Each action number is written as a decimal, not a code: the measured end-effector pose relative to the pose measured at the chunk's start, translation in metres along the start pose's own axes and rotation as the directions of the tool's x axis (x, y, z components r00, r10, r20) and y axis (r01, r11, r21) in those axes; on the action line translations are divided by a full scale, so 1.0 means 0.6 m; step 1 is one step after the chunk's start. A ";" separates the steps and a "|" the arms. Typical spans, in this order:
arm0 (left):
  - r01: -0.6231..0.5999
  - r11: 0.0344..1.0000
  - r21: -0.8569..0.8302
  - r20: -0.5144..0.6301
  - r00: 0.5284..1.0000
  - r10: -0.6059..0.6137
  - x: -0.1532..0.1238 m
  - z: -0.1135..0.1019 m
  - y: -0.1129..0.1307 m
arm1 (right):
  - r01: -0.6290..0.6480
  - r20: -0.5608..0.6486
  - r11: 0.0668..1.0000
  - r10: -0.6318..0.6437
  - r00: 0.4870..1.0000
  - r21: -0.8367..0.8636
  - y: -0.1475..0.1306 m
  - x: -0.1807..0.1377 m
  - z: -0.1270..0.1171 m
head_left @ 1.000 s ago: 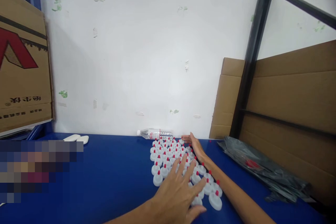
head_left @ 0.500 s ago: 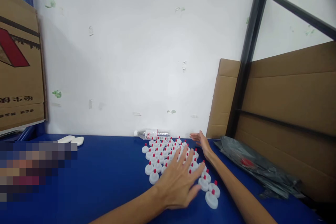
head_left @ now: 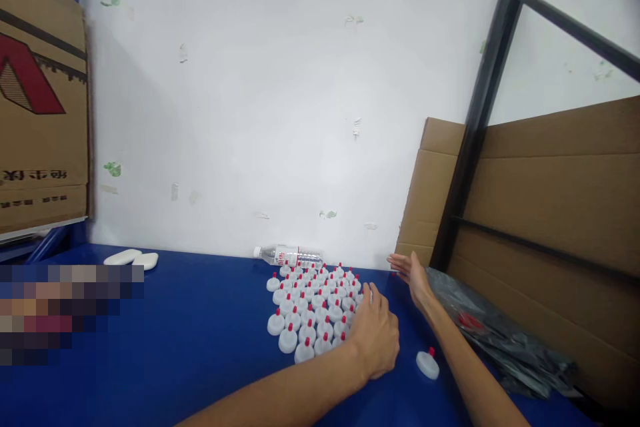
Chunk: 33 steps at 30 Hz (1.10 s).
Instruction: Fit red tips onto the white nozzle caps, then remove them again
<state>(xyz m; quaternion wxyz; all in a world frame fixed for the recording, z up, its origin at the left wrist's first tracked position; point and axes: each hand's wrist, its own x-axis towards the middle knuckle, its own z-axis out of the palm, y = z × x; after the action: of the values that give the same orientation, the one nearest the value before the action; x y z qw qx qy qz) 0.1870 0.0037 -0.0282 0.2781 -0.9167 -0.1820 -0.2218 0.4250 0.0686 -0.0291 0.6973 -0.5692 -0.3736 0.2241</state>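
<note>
From where I stand, I see lots of small round white plastic caps with red pointy tips (head_left: 321, 313) on the shiny blue tabletop (head_left: 185, 347). They stand close together in a big bunch, from near the far edge down toward the near edge.

The left hand (head_left: 375, 331) is at the right side of the bunch, with its fingers bent down. Its back hides what is under it, so I cannot tell if the fingers pinch a cap or are just beside one.

The right hand (head_left: 413, 278) is near the far edge, away from the bunch. Its fingers are out straight, its thumb is up, and I see nothing in it.

One lone white cap with a red tip (head_left: 427, 366) sits between the left hand and the right forearm, nearer the near edge.

A clear plastic bottle with a white lid (head_left: 290, 256) lies on its side along the far edge, just behind the bunch. Two smooth white oval pieces (head_left: 123, 257) lie near the far left corner. A crinkly dark grey plastic bag (head_left: 515, 347) lies along the right edge, by a big brown cardboard sheet (head_left: 555, 193).
</note>
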 end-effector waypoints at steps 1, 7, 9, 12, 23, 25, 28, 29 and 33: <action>0.023 1.000 0.008 -0.018 1.000 -0.023 0.000 -0.001 -0.001 | -0.004 0.000 1.000 0.004 1.000 0.002 0.004 -0.001 0.002; -0.229 0.961 -0.153 -0.230 0.954 0.191 -0.013 -0.052 0.023 | -0.030 -0.008 0.999 0.031 0.999 0.035 0.015 -0.002 0.008; -0.390 0.903 -0.180 -0.268 0.903 0.337 -0.008 -0.060 0.034 | -0.047 -0.012 0.998 0.047 0.999 0.051 0.012 0.000 -0.001; -0.473 0.859 -0.196 -0.246 0.872 0.424 0.011 -0.046 0.044 | -0.068 -0.016 0.995 0.069 0.997 0.067 0.004 0.005 -0.015; -0.215 0.975 -0.058 0.169 0.960 0.222 0.048 -0.021 0.026 | -0.032 0.036 0.999 0.032 0.999 0.001 -0.002 -0.012 0.021; -0.229 0.973 -0.032 0.032 0.973 0.230 0.011 -0.053 0.016 | -0.022 0.062 1.000 0.023 0.998 -0.020 -0.002 -0.018 0.032; -0.237 0.969 -0.063 -0.120 0.966 0.229 -0.078 -0.101 -0.016 | -0.016 0.114 0.999 0.019 0.993 -0.033 0.007 -0.028 0.052; -0.209 0.975 -0.073 -0.124 0.972 0.199 -0.110 -0.113 -0.032 | -0.016 0.138 0.999 0.020 0.990 -0.034 0.012 -0.031 0.059; 0.125 0.988 -0.091 -0.042 0.991 -0.130 -0.207 -0.120 -0.106 | 0.002 0.257 1.000 0.005 0.966 -0.027 0.032 -0.037 0.091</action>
<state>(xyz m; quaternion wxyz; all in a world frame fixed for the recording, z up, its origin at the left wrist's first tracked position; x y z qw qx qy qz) 0.0320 -0.0153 -0.0103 0.2267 -0.9090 -0.2236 -0.2689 0.3709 0.0914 -0.0497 0.6352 -0.5450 -0.4631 0.2916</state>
